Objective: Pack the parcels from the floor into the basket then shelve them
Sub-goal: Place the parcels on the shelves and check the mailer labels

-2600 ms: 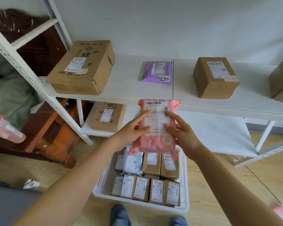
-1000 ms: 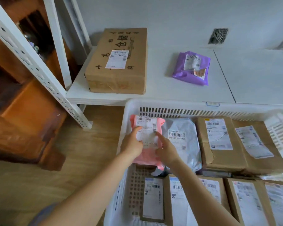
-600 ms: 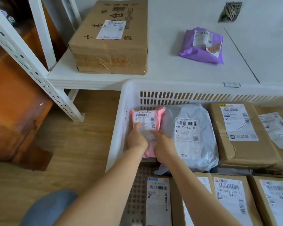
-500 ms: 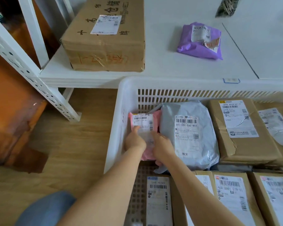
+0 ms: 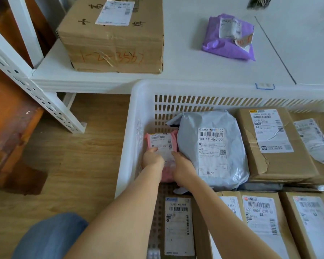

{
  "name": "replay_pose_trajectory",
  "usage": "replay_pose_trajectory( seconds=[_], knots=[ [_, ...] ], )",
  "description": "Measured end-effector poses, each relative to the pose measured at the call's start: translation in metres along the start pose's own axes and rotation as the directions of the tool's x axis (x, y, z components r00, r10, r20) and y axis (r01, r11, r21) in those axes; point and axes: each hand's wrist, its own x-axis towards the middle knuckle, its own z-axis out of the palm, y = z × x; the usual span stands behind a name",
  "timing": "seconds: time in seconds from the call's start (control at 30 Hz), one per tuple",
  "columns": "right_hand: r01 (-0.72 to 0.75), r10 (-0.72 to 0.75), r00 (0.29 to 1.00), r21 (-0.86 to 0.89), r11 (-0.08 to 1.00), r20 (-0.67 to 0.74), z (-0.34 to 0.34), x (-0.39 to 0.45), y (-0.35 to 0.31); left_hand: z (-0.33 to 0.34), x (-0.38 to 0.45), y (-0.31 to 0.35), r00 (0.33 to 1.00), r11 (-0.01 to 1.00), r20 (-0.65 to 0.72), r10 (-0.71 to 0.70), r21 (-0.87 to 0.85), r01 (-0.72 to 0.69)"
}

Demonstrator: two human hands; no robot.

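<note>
A white slotted basket stands on the wood floor against the low shelf. In its far left corner lies a small pink parcel with a white label. My left hand grips the parcel's near left edge and my right hand grips its near right edge. A grey mailer bag lies right beside the pink parcel. Several brown cardboard boxes fill the remainder of the basket.
On the low white shelf sit a large cardboard box at left and a purple mailer at right. A white perforated shelf post slants down left. Brown wooden furniture is at far left. My knee shows below.
Both hands brought the pink parcel down from in front of the upper shelf into the basket's far left corner beside the grey mailer. My view dropped closer to the basket.
</note>
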Motion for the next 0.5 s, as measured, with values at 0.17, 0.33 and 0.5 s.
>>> replay_pose_trajectory(
  seconds=[0.17, 0.33, 0.5],
  knots=[
    [0.063, -0.08, 0.993, -0.176, 0.982, -0.088, -0.048, -0.03, -0.021, -0.008, -0.014, 0.026, 0.939, 0.899, 0.105, 0.327, 0.271, -0.344],
    [0.023, -0.068, 0.991, -0.358, 0.933, -0.115, -0.115, -0.064, -0.031, -0.017, -0.054, 0.071, 0.866, 0.599, 0.324, 0.382, 0.626, -0.499],
    [0.017, 0.005, 0.999, -0.44, 0.898, 0.049, -0.171, -0.113, -0.049, -0.04, -0.123, 0.127, 0.904, 0.331, 0.351, 0.243, 0.846, -0.417]
  ],
)
